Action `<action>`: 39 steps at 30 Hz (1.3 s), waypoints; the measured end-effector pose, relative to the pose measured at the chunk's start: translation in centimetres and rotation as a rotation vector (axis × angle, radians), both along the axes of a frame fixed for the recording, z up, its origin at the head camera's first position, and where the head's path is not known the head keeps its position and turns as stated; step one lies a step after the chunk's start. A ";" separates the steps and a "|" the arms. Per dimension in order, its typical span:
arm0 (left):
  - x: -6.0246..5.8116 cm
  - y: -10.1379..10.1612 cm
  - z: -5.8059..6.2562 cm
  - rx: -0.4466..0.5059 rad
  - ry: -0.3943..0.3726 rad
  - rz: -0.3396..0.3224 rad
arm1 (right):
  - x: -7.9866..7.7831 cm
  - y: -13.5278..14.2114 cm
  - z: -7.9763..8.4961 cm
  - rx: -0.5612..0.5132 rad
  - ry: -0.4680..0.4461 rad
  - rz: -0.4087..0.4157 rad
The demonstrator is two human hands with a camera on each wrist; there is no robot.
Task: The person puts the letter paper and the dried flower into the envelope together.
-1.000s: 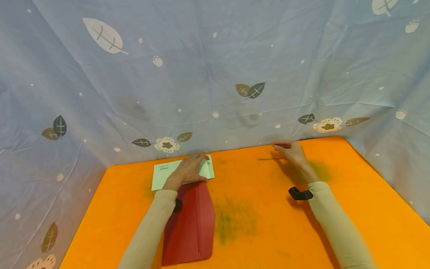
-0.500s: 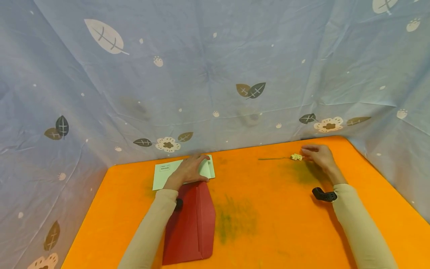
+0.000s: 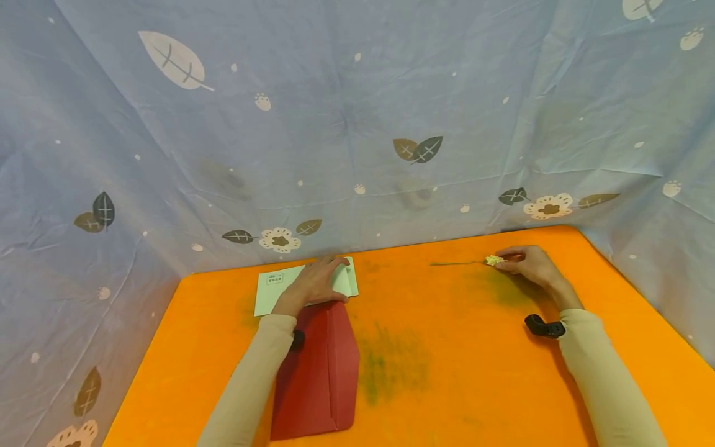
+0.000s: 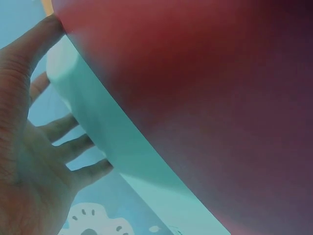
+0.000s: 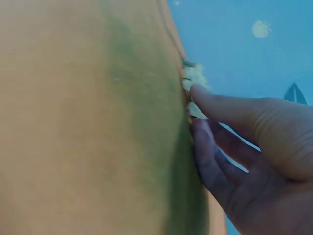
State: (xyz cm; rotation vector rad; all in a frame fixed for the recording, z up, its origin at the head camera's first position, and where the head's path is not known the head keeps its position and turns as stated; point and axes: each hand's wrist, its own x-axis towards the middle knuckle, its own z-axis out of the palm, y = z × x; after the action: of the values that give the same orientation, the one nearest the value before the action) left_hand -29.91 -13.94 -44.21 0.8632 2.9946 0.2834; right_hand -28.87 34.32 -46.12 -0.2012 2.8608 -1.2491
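Note:
In the head view my left hand spans a pale green envelope, holding it between thumb and fingers by its long edges. The left wrist view has the fingers along one edge of the green envelope and the thumb by the red envelope. That red envelope lies partly under my left forearm. On the right, my right hand pinches a small pale yellow flower at its head. Its thin stem points left along the table. The right wrist view shows thumb and fingers at the flower.
An orange table bears green smudges. Blue-grey patterned cloth rises behind the table and on both sides. A black device is on the right wrist.
My right hand moved right and away from the stem, uncovering the yellow flower, then came back left and took hold of its head. The left hand and both envelopes stay in place.

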 end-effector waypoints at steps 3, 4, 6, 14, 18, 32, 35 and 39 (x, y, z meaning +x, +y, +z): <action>0.0 0.0 0.0 0.005 0.005 -0.005 | -0.1 -0.3 -0.2 0.061 0.056 -0.010; 0.0 0.0 0.0 0.007 0.006 -0.008 | -0.1 -0.4 -0.3 0.073 0.070 -0.014; -0.1 0.0 -0.1 0.002 0.003 -0.008 | -0.1 -0.5 -0.3 0.079 0.082 -0.017; -0.1 -0.2 -0.1 0.002 0.000 0.002 | -0.3 -0.9 0.2 0.056 0.080 -0.006; -0.1 -0.2 -0.1 0.004 0.001 0.003 | -0.4 -1.0 0.4 0.014 0.074 -0.001; 0.0 -0.1 -0.2 0.021 0.005 -0.005 | -1.0 -2.7 -0.5 0.075 0.124 0.004; 0.0 -0.1 -0.1 0.010 0.006 -0.002 | -1.0 -3.3 -0.4 0.052 0.135 0.001; 0.0 -0.1 0.0 0.012 0.007 0.004 | -1.2 -4.6 -0.1 -0.027 0.112 0.015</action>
State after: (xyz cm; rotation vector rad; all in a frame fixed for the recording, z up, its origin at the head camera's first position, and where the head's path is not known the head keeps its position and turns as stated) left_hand -29.87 -14.02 -44.24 0.8610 3.0041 0.2995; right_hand -30.03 29.73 -46.23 -0.3016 2.9299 -1.3156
